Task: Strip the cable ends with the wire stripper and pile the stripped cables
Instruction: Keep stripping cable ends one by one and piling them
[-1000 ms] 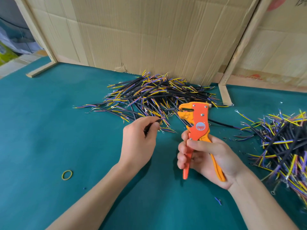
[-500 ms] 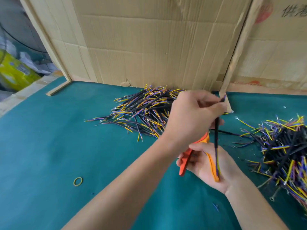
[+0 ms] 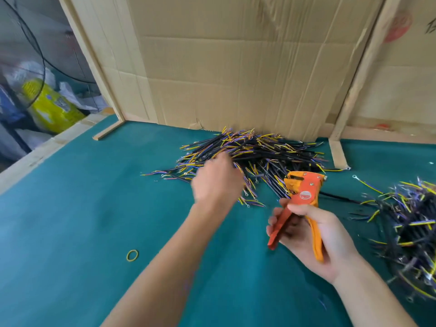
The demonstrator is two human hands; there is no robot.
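Left hand [image 3: 218, 182] moved from above the stripper [image 3: 299, 204] to the far pile [image 3: 254, 152]; blurred, grip unclear. Right hand [image 3: 313, 237] grips stripper, handles spread. Second pile [image 3: 410, 223] at right. Green desk [image 3: 70, 208], cardboard [image 3: 236, 67] backing, rubber band [image 3: 132, 255].

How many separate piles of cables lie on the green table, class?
2. One pile of cables lies at the back against the cardboard, with the left hand over it. The second pile lies at the right edge, partly cut off by the frame.
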